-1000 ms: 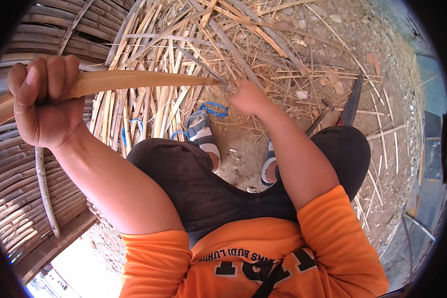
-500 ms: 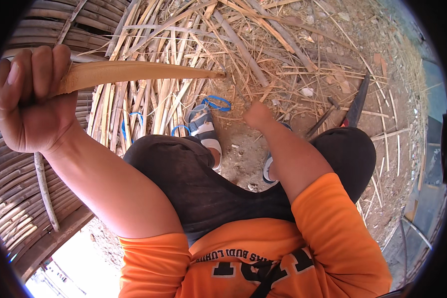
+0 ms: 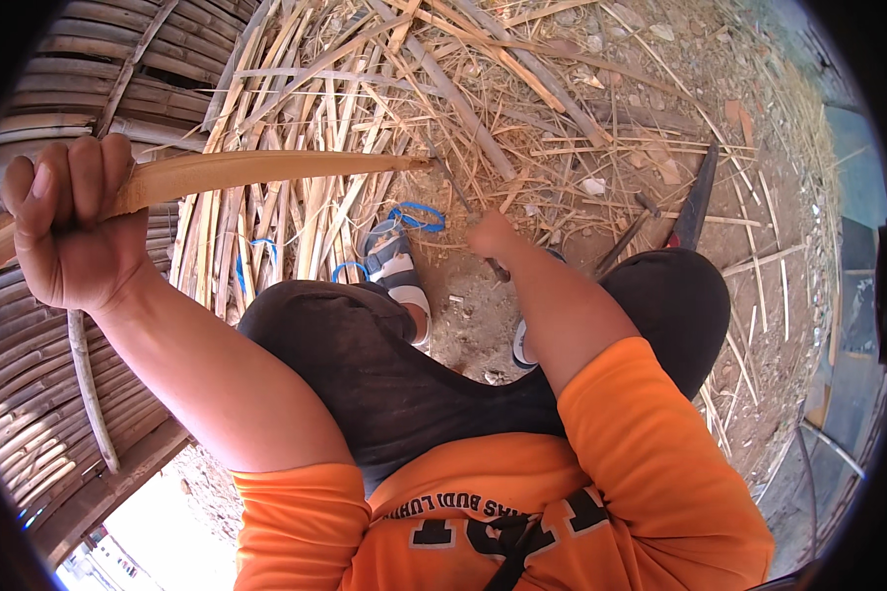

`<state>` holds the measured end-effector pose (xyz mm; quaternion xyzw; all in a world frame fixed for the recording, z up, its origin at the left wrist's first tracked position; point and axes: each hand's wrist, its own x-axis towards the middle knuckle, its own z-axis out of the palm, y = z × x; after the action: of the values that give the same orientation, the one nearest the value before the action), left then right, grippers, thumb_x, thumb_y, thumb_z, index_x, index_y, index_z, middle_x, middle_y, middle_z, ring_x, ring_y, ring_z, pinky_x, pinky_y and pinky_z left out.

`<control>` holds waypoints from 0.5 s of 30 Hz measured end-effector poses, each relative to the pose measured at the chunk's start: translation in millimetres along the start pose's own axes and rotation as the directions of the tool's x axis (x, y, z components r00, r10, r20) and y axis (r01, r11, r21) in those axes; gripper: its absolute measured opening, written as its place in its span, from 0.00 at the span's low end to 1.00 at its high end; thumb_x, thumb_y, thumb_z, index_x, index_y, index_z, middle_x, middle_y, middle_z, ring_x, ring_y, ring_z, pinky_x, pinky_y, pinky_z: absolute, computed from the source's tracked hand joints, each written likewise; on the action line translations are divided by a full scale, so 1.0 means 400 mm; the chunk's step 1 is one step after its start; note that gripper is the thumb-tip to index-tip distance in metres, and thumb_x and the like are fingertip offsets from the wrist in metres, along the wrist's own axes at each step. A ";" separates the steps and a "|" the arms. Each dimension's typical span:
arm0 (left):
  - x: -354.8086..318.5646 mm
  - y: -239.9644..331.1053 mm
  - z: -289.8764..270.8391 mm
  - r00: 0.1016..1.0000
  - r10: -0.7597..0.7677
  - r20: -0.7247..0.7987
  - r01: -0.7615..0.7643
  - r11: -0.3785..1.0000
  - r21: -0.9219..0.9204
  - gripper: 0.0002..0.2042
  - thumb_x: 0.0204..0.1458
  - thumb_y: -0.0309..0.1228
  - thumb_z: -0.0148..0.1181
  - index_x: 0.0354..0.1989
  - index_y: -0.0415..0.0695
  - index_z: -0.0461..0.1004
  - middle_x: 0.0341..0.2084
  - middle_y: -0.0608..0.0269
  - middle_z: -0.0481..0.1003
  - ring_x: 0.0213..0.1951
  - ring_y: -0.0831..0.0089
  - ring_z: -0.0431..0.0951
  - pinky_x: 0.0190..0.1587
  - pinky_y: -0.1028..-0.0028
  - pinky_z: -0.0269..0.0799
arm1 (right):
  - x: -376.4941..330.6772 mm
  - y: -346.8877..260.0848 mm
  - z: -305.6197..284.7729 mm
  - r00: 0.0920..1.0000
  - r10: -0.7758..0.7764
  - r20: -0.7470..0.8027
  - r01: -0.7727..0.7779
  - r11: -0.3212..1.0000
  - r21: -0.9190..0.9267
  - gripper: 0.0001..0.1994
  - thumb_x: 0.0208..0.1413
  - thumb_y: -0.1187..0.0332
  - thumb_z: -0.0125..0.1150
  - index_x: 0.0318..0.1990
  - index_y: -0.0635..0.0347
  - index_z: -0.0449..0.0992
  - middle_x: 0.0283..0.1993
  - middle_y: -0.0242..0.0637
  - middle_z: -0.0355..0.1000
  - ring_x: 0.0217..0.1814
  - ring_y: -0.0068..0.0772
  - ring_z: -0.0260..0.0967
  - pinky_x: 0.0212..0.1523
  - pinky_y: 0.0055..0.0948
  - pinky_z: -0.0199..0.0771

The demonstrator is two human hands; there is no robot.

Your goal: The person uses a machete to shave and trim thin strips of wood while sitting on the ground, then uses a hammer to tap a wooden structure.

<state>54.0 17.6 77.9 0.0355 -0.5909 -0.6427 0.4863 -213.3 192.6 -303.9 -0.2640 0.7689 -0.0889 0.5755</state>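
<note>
My left hand (image 3: 77, 225) is raised at the left, fingers wrapped round a long, pale split bamboo strip (image 3: 266, 169). The strip passes behind the fist and reaches across to the right, narrowing toward its far end. Low between my knees, my right hand (image 3: 493, 236) is closed on a slim knife (image 3: 454, 183). Its thin dark blade slants up and left and seems to meet the strip's tip; whether it cuts in, I cannot tell. The knife's handle end sticks out below the fist.
A heap of split bamboo strips (image 3: 306, 128) lies ahead, with blue straps (image 3: 419, 217) by my left sandal (image 3: 394, 261). A dark blade (image 3: 698, 197) with a red part rests beyond my right knee. A slatted bamboo panel (image 3: 30, 364) stands at the left.
My left hand and the bamboo strip have dropped slightly. My right hand sits a little further left, and the knife, barely visible before, now shows clearly.
</note>
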 end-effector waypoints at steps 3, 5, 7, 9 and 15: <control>-0.005 0.002 -0.013 1.000 0.008 -0.023 -0.008 1.000 0.004 0.18 0.52 0.21 0.54 0.18 0.55 0.53 0.13 0.75 0.50 0.16 0.79 0.46 0.26 0.73 0.46 | 0.025 0.010 -0.006 0.985 -0.005 0.170 -0.069 0.902 0.427 0.13 0.50 0.67 0.62 0.37 0.72 0.78 0.38 0.62 0.77 0.40 0.56 0.78 0.42 0.45 0.78; 0.005 0.000 -0.011 1.000 0.015 -0.022 -0.015 1.000 0.021 0.18 0.52 0.21 0.54 0.18 0.55 0.52 0.13 0.75 0.50 0.16 0.79 0.46 0.26 0.73 0.46 | 0.068 0.043 -0.002 0.962 -0.220 -0.162 0.209 0.974 -0.084 0.17 0.50 0.65 0.63 0.42 0.70 0.77 0.42 0.58 0.78 0.46 0.57 0.77 0.49 0.47 0.76; 0.005 0.000 -0.007 0.999 0.018 -0.034 -0.017 0.999 0.028 0.18 0.52 0.22 0.54 0.18 0.55 0.52 0.13 0.75 0.50 0.16 0.79 0.46 0.26 0.73 0.46 | 0.055 0.023 0.006 0.866 -0.399 -0.301 0.314 0.903 -0.295 0.19 0.50 0.63 0.65 0.45 0.68 0.76 0.44 0.56 0.78 0.50 0.57 0.77 0.51 0.49 0.75; -0.015 0.006 -0.023 0.998 0.017 -0.067 -0.014 0.999 0.042 0.19 0.52 0.22 0.54 0.18 0.55 0.52 0.13 0.75 0.49 0.17 0.78 0.46 0.27 0.73 0.46 | -0.112 -0.111 -0.006 0.821 -0.436 -0.368 0.405 0.900 -0.161 0.19 0.49 0.62 0.66 0.46 0.65 0.76 0.43 0.56 0.78 0.49 0.58 0.76 0.51 0.49 0.75; -0.015 0.008 -0.031 0.997 0.003 -0.077 -0.001 1.000 0.028 0.19 0.51 0.22 0.54 0.17 0.55 0.51 0.13 0.74 0.49 0.17 0.78 0.46 0.27 0.73 0.46 | -0.216 -0.201 -0.026 0.721 -0.594 -0.357 0.583 0.798 -0.153 0.20 0.49 0.63 0.67 0.50 0.60 0.75 0.41 0.56 0.78 0.47 0.59 0.76 0.50 0.49 0.76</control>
<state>66.8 13.1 73.7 0.0662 -0.5807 -0.6320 0.5089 -181.6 166.8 -192.6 -0.4798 0.7443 -0.3058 0.3498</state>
